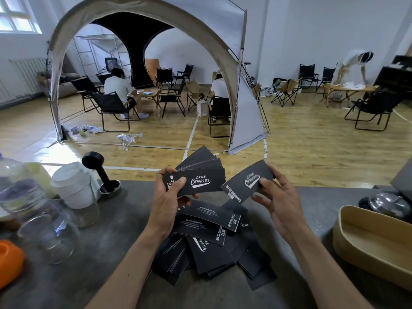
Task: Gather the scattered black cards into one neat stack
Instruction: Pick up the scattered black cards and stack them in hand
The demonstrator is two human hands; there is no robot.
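Observation:
My left hand [168, 195] grips a fanned bunch of black cards [200, 172] above the grey table [107, 241]; the top card reads "Club Camping" in white. My right hand [275, 197] pinches a single black card [243, 184] with the same print, held just right of the bunch, its left corner almost touching it. Below both hands a loose pile of black cards [214, 244] lies scattered and overlapping on the table, some face up, some showing small white text.
At the left stand a white lidded cup [74, 186], a glass jar [48, 237], a plastic bottle [15, 186], an orange object [10, 260] and a black tamper [100, 172]. A tan tray [374, 241] sits at the right. Beyond the table are a tent, folding chairs and people.

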